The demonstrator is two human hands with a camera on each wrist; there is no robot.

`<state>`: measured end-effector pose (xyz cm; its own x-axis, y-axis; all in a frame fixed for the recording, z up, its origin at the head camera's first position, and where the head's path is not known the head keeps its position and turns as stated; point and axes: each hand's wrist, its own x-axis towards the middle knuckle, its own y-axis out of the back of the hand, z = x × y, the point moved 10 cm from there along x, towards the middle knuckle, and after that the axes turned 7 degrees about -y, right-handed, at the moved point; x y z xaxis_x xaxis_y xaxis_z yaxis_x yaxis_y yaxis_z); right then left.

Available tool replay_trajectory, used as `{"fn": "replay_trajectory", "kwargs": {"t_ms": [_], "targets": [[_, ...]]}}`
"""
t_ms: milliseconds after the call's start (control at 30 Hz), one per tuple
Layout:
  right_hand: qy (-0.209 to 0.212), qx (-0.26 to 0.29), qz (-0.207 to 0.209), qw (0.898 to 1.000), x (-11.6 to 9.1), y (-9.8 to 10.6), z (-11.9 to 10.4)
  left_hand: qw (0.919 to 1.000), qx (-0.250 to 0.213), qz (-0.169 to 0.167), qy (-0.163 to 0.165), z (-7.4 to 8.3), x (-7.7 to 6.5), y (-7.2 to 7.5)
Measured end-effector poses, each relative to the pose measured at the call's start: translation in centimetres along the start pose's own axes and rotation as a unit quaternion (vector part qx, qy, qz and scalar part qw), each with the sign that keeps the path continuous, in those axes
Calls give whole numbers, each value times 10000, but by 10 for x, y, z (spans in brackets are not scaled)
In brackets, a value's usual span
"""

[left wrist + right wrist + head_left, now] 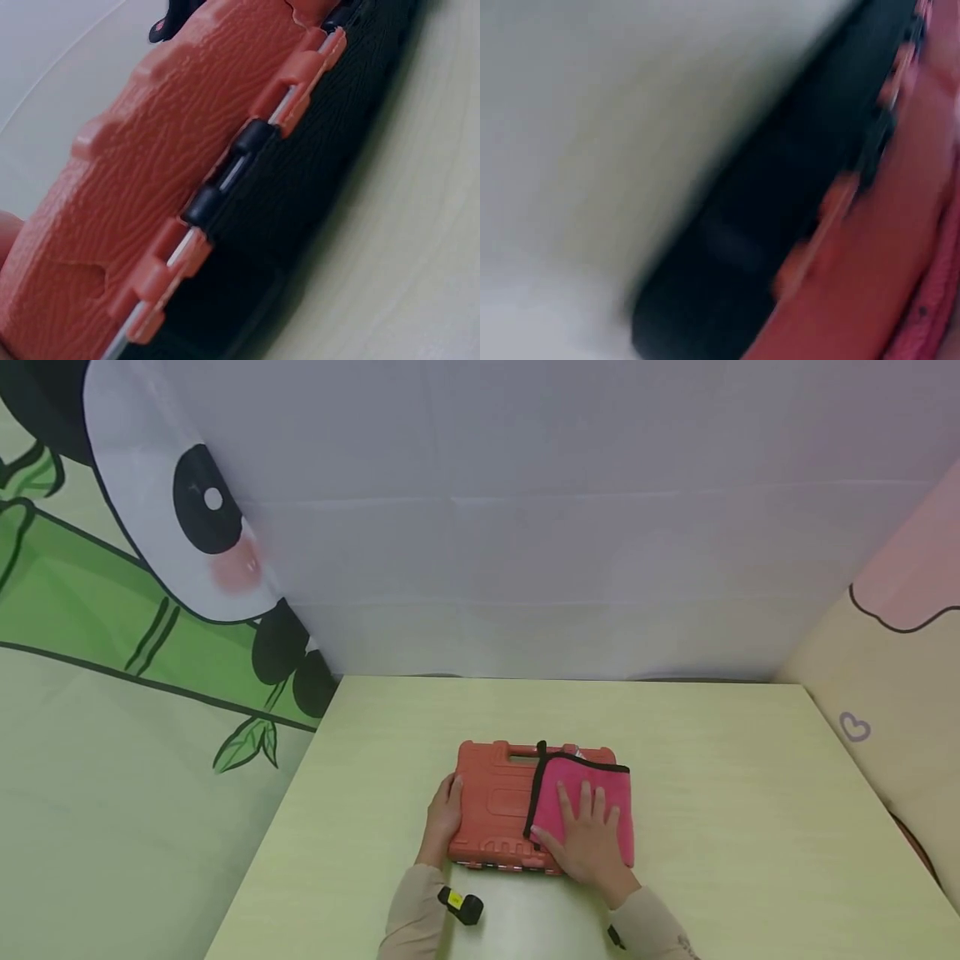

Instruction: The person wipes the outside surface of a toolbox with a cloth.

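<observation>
1. Sleeves [416, 906] come in from the near edge, one to each side of the case [480, 797], so both hands can work on it together.
2. The case lies on the table [720, 793], its hinges [232, 161] facing the person, which would probably make the lid swing up towards them.
3. The left hand [442, 814] grips the case's left edge, apparently to steady it; what its fingers do underneath is hidden.
4. The right hand [592, 839] lies flat, fingers spread, on the pouch [547, 803], likely keeping it from sliding.
5. The pouch covers the case's right part.
6. The handle [521, 748] is on the far side.
7. A wall [562, 527] stands behind.
</observation>
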<state>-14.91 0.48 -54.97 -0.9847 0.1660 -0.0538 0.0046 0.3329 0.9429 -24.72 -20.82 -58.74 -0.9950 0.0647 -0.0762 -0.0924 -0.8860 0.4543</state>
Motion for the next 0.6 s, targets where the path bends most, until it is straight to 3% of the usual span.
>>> {"fn": "replay_trajectory", "kwargs": {"t_ms": [333,600], "targets": [[115,-6,252,9996,-17,-21,-53,10000,42,-10,-78,0,-1,2],[513,-159,249,9982,-23,-33,-99,9999,79,24,-152,0,1,6]]}}
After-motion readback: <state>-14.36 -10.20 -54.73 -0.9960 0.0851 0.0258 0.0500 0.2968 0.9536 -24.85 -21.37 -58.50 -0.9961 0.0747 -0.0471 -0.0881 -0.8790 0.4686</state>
